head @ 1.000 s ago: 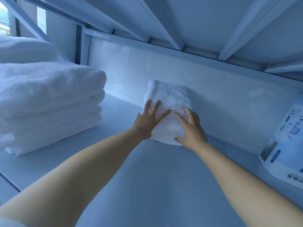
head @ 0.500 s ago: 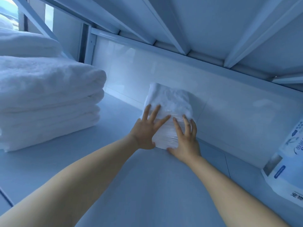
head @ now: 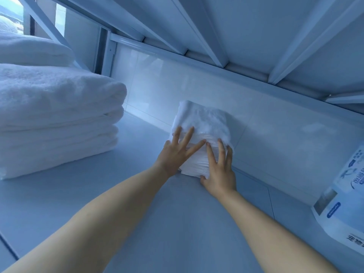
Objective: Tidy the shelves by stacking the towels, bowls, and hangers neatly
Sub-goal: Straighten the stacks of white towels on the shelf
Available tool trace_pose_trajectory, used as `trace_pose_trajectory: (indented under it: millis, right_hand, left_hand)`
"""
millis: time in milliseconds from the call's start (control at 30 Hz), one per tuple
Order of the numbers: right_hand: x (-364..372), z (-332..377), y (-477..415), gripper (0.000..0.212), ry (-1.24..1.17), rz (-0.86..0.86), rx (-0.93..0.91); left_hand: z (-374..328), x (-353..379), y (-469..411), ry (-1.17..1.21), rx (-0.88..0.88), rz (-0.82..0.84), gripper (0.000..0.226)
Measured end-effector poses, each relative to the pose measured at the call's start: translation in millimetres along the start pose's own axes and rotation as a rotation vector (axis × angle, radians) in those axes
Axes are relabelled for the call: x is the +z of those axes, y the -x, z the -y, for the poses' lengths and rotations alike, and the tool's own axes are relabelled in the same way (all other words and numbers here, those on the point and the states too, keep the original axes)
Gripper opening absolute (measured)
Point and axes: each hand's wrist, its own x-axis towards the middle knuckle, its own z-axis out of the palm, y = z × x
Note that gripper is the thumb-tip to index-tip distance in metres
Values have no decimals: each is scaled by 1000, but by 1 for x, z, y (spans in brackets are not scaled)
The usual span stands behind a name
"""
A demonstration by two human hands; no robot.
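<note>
Head view: your left hand (head: pixel 175 154) and right hand (head: pixel 219 172), fingers straight and spread, gripping nothing, press the near face of the small towel stack (head: pixel 204 123) by the shelf's (head: pixel 177 223) far wall. Push evenly with both palms to keep the layers square.

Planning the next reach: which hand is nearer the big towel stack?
Left. The left hand is on the small towel pile, toward the big towel stack; the right hand, on its far side.
</note>
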Motion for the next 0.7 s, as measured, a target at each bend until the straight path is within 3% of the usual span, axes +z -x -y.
trace_pose_trajectory:
  millis: [300,467,700]
  right_hand:
    - [0,-7,13,89,-6,-50,-57]
    - [-4,-13,26,77,-84,-159,-135]
    - [-27,7,44,71,-99,-271,-213]
  left_hand:
    - [7,-14,11,-57,34,-114,118]
    - [7,-26,20,-63,46,-142,106]
    - [27,-33,39,-5,72,-36,109]
